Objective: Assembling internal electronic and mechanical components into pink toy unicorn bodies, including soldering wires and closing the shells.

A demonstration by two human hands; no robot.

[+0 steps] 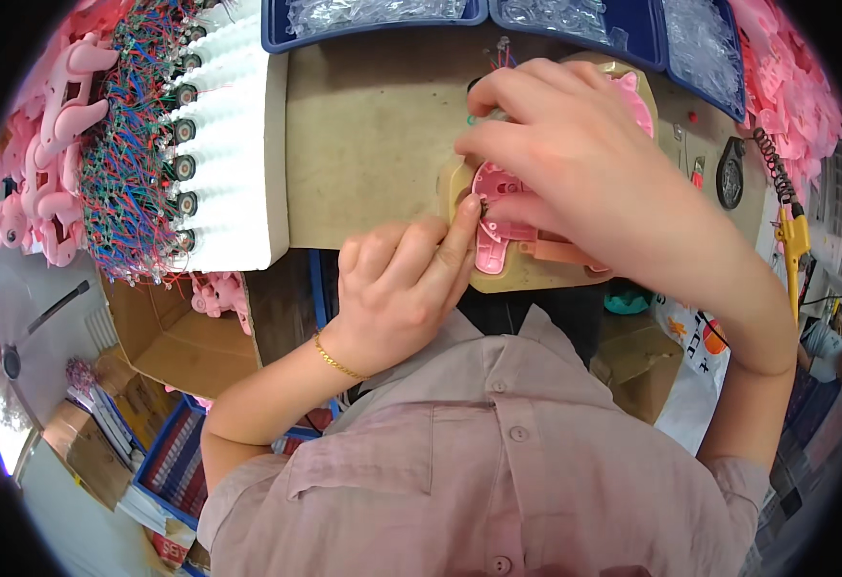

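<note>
A pink plastic toy shell half (pixel 491 252), hollow side up with posts inside, lies in a tan fixture block (pixel 527 280) in front of me. My left hand (pixel 397 284) is at its left side, index finger stretched to the shell's edge, other fingers curled in. Arching over the shell, my right hand (pixel 575 144) has its thumb bent down inside, close to my left index fingertip. A small dark part shows between these two tips. Thin wires (pixel 504 55) stick up beyond my right fingers. What those fingers hold is mostly hidden by the hand.
Blue bins (pixel 483 21) of clear plastic parts line the table's far edge. A white foam tray (pixel 238 144) at left carries round speakers (pixel 184 167) and tangled wires (pixel 128 144). Pink toy bodies (pixel 70 125) are piled beyond it. At right stands a yellow-handled tool (pixel 794 236) with a coiled cord.
</note>
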